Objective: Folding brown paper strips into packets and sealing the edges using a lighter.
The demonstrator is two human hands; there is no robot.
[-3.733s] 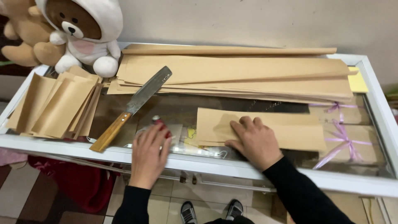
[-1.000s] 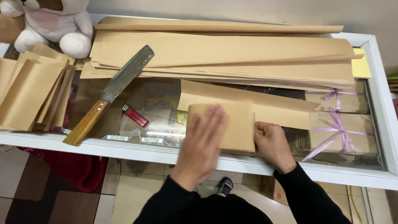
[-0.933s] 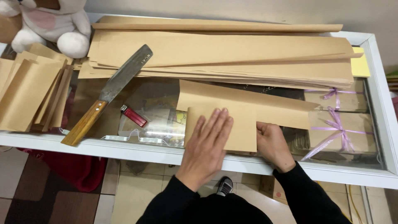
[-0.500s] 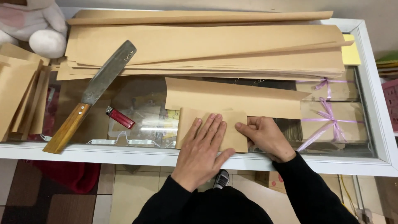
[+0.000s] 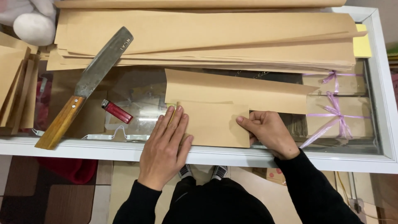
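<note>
Folded brown paper piece (image 5: 215, 124) sits on the glass countertop (image 5: 137, 89), near the front edge, centre of view. Long axis runs left-right, parallel to the white counter frame (image 5: 83, 148); its near long edge lies just at the frame. Its far part overlaps a longer brown paper strip (image 5: 236, 89), same left-right axis, right end cut at a slant and pointing right. Left hand (image 5: 166, 145) is flat, palm down, fingers together and extended away from the body, angled slightly right; fingertips and palm press the left end of the folded piece, not gripping. Right hand (image 5: 269, 130) is loosely curled, knuckles up, thumb and index fingertip pinching the right edge of the folded piece at mid-height; wrist comes in from lower right. Both forearms in black sleeves. Left of the hands: a red lighter (image 5: 117, 111) lying diagonally on the glass, just beside the left fingertips but apart. Further left, a large knife (image 5: 89, 81) with wooden handle, blade pointing up-right, handle toward the near-left frame. Behind everything, a stack of long brown paper sheets (image 5: 207, 37), long axis left-right. Far left: more folded brown paper pieces (image 5: 14, 87) leaning in a bunch. Top left corner: part of a white plush toy (image 5: 31, 25). Under the glass at right: boxes tied with purple ribbon (image 5: 331, 112).
</note>
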